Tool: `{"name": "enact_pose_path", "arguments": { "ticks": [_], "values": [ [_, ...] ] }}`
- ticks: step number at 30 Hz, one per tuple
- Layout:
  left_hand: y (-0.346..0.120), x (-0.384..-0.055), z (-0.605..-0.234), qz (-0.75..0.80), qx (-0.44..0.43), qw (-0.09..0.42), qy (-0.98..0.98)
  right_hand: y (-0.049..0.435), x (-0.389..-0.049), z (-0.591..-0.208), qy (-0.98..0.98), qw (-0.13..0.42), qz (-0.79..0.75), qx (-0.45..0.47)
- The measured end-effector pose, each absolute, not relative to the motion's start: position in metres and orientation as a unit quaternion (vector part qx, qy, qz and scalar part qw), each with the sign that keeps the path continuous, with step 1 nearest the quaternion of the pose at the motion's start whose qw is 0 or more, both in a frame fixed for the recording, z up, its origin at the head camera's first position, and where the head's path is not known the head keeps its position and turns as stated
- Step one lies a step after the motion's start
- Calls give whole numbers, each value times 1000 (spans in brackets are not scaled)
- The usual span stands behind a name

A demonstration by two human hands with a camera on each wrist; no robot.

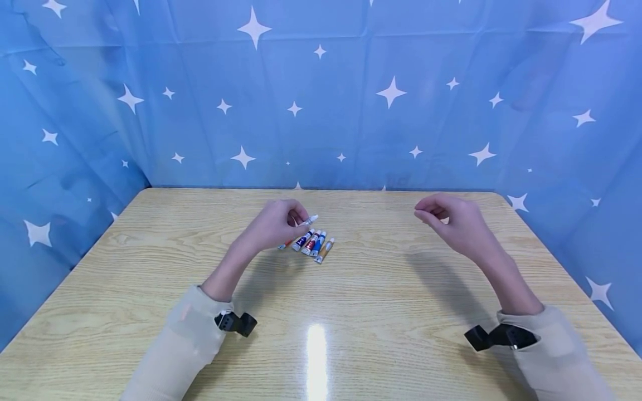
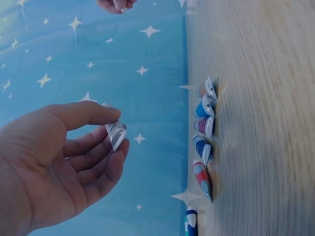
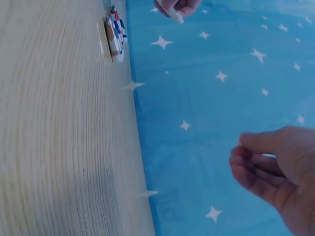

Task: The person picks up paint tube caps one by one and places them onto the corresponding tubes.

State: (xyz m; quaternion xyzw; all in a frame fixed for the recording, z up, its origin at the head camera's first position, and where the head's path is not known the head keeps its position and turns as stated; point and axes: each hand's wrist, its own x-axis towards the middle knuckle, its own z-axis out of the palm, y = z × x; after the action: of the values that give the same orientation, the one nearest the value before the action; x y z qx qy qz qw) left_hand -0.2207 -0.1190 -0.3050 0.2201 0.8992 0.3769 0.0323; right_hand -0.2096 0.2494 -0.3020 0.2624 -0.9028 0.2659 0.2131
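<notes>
My left hand is raised above the table, pinching a small white paint tube between thumb and fingers. Its crimped silver end faces the left wrist camera. Below and beside that hand, several paint tubes lie side by side in a slanting row: an ochre tube, a blue tube, a red tube and a dark blue tube. An orange-red tube is partly hidden by the hand in the head view. My right hand hovers over the table's right side, fingers loosely curled, holding nothing.
The wooden table has a bright light reflection near its front. A blue cloth with white stars hangs behind it and along both sides. Another dark blue and green-marked tube lies at the lower edge of the left wrist view.
</notes>
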Motion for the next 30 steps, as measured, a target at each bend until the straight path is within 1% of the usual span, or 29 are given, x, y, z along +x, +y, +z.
{"name": "enact_pose_path", "arguments": {
  "ticks": [6, 14, 18, 30],
  "values": [
    [-113, -215, -302, 369, 238, 32, 898, 240, -203, -300, -895, 210, 271, 284],
    [-105, -206, -299, 363, 275, 17, 890, 227, -196, -297, -872, 234, 276, 331],
    [-100, -201, -297, 365, 288, 17, 885, 219, -192, -296, -858, 242, 288, 351],
    [-87, -185, -289, 362, 312, 17, 878, 201, -181, -295, -834, 237, 319, 383]
  ]
}}
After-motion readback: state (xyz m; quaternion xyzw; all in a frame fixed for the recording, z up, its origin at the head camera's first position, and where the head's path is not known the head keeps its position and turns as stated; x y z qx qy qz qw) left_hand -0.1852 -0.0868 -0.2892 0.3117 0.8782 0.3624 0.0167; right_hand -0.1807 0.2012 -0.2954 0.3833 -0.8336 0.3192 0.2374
